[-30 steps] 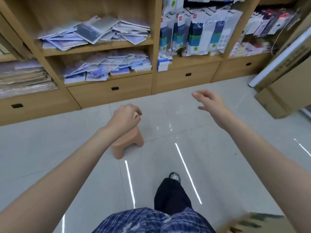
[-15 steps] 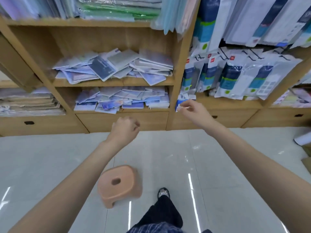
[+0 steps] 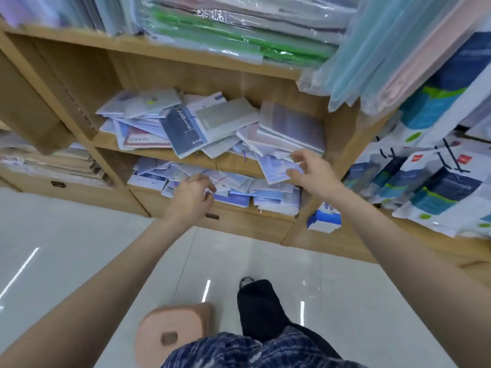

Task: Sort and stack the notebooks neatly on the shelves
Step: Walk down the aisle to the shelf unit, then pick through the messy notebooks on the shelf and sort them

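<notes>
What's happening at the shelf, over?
Left hand loosely curled at lower notebook pile, holding nothing seen. Right hand open, reaching an overhanging notebook on the upper shelf. Both piles messy. Stool by feet.

Left hand (image 3: 191,193) hides notebooks (image 3: 240,199) beneath; stool (image 3: 174,333) partly hidden.

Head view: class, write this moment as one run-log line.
stage: reaching | left hand: at lower-shelf notebooks | right hand: at overhanging notebook, grip unclear | piles: unsorted
</notes>
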A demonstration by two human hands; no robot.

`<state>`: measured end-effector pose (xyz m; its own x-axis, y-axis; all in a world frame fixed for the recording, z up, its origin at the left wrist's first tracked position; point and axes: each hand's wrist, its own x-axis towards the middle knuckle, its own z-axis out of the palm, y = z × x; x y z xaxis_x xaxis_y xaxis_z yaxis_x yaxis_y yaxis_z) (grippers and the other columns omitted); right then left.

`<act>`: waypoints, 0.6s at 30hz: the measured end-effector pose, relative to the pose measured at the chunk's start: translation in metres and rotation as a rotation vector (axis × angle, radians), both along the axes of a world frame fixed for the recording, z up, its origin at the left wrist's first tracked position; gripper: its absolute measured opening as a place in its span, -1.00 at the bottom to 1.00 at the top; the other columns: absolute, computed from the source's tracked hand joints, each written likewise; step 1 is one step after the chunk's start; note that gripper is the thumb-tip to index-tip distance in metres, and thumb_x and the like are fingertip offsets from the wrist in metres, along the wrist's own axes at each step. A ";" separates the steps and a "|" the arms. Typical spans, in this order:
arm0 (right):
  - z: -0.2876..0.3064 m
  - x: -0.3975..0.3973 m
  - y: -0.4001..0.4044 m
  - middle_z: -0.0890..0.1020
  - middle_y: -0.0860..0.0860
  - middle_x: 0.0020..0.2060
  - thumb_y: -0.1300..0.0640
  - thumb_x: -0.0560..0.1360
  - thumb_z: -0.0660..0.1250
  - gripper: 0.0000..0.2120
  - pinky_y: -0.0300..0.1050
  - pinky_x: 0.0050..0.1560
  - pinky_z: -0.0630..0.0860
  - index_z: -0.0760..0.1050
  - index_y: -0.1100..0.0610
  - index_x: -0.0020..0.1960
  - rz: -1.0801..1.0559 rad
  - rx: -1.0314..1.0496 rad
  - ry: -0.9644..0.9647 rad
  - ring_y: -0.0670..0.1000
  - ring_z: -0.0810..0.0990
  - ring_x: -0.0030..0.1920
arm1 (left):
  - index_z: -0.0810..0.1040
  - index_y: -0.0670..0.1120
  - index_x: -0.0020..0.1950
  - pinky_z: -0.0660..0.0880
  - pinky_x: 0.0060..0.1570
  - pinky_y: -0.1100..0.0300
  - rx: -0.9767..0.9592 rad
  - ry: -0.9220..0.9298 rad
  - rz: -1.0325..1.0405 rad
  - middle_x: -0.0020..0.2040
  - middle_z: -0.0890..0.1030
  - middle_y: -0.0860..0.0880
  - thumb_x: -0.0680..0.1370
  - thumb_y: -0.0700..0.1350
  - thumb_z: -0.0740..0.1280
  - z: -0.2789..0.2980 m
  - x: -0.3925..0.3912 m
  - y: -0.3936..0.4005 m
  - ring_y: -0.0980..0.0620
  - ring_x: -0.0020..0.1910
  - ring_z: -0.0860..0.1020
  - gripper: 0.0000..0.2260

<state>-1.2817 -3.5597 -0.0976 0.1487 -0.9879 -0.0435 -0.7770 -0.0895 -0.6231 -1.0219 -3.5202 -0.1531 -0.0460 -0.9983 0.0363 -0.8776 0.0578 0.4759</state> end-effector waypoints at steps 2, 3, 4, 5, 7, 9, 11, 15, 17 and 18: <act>-0.011 0.023 -0.047 0.46 0.16 0.25 0.19 0.53 0.29 -0.63 -0.15 0.15 0.31 0.36 0.24 0.30 0.056 0.024 -0.022 0.12 0.43 0.25 | 0.64 -0.22 -0.06 0.42 0.13 -0.07 -0.036 -0.029 0.041 0.15 0.56 -0.20 0.42 -0.33 0.32 0.000 0.023 -0.030 -0.27 0.14 0.48 -0.85; -0.016 0.037 -0.070 0.46 0.18 0.24 0.19 0.52 0.30 -0.63 -0.11 0.18 0.32 0.37 0.26 0.30 0.078 0.023 -0.033 0.14 0.43 0.25 | 0.64 -0.22 -0.07 0.42 0.13 -0.05 -0.059 -0.044 0.070 0.14 0.56 -0.21 0.42 -0.34 0.32 0.002 0.035 -0.045 -0.27 0.14 0.49 -0.85; -0.020 0.051 -0.089 0.47 0.19 0.23 0.19 0.51 0.31 -0.63 -0.07 0.19 0.34 0.38 0.27 0.28 0.091 0.023 -0.040 0.16 0.44 0.24 | 0.64 -0.23 -0.06 0.40 0.14 -0.03 -0.075 -0.051 0.115 0.13 0.56 -0.22 0.42 -0.33 0.32 0.004 0.048 -0.060 -0.27 0.14 0.49 -0.84; -0.025 0.067 -0.104 0.48 0.20 0.21 0.19 0.51 0.32 -0.63 -0.05 0.19 0.35 0.39 0.27 0.27 0.111 0.027 -0.044 0.17 0.44 0.23 | 0.64 -0.23 -0.05 0.38 0.13 -0.01 -0.077 -0.053 0.176 0.11 0.57 -0.23 0.43 -0.31 0.30 0.008 0.059 -0.071 -0.27 0.12 0.49 -0.83; -0.035 0.097 -0.128 0.47 0.21 0.21 0.18 0.49 0.33 -0.62 -0.06 0.19 0.34 0.39 0.25 0.27 0.175 0.051 -0.054 0.19 0.43 0.24 | 0.64 -0.22 -0.08 0.42 0.09 -0.04 -0.099 -0.057 0.253 0.02 0.60 -0.25 0.41 -0.19 0.19 0.011 0.083 -0.087 -0.28 0.04 0.52 -0.74; -0.044 0.122 -0.145 0.43 0.21 0.24 0.16 0.49 0.33 -0.58 -0.06 0.24 0.30 0.37 0.22 0.31 0.238 0.083 -0.032 0.20 0.38 0.27 | 0.64 -0.19 -0.10 0.47 0.02 -0.11 -0.105 -0.083 0.246 -0.02 0.61 -0.25 0.35 -0.12 0.14 0.007 0.104 -0.098 -0.30 -0.02 0.54 -0.67; -0.053 0.139 -0.159 0.41 0.20 0.26 0.15 0.48 0.33 -0.56 -0.07 0.26 0.27 0.36 0.20 0.33 0.267 0.083 0.007 0.20 0.34 0.29 | 0.64 -0.19 -0.07 0.47 0.04 -0.14 -0.053 -0.107 0.257 0.05 0.59 -0.26 0.36 -0.14 0.19 0.002 0.123 -0.112 -0.32 0.02 0.53 -0.71; -0.064 0.167 -0.180 0.40 0.16 0.27 0.12 0.49 0.31 -0.57 0.00 0.29 0.30 0.35 0.16 0.33 0.187 0.072 0.029 0.18 0.32 0.31 | 0.62 -0.23 -0.02 0.47 0.02 -0.14 -0.037 -0.126 0.226 0.11 0.56 -0.27 0.34 -0.21 0.22 -0.012 0.158 -0.149 -0.33 0.06 0.52 -0.71; -0.069 0.185 -0.190 0.40 0.16 0.27 0.11 0.50 0.32 -0.57 0.00 0.27 0.32 0.35 0.16 0.33 0.124 0.068 0.023 0.16 0.33 0.30 | 0.62 -0.24 0.02 0.45 0.08 -0.16 -0.034 -0.142 0.155 0.13 0.54 -0.28 0.36 -0.23 0.25 -0.025 0.182 -0.167 -0.32 0.11 0.50 -0.71; -0.075 0.198 -0.194 0.40 0.16 0.26 0.10 0.50 0.33 -0.57 -0.03 0.26 0.31 0.36 0.17 0.33 0.086 0.064 0.010 0.16 0.35 0.29 | 0.61 -0.25 0.04 0.42 0.13 -0.16 -0.038 -0.149 0.132 0.14 0.54 -0.30 0.38 -0.27 0.29 -0.031 0.195 -0.176 -0.33 0.12 0.49 -0.73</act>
<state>-1.0842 -3.7538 -0.1721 0.2316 -0.9668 -0.1079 -0.7745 -0.1161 -0.6219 -0.8270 -3.6963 -0.1838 0.0773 -0.9941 0.0762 -0.9393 -0.0470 0.3400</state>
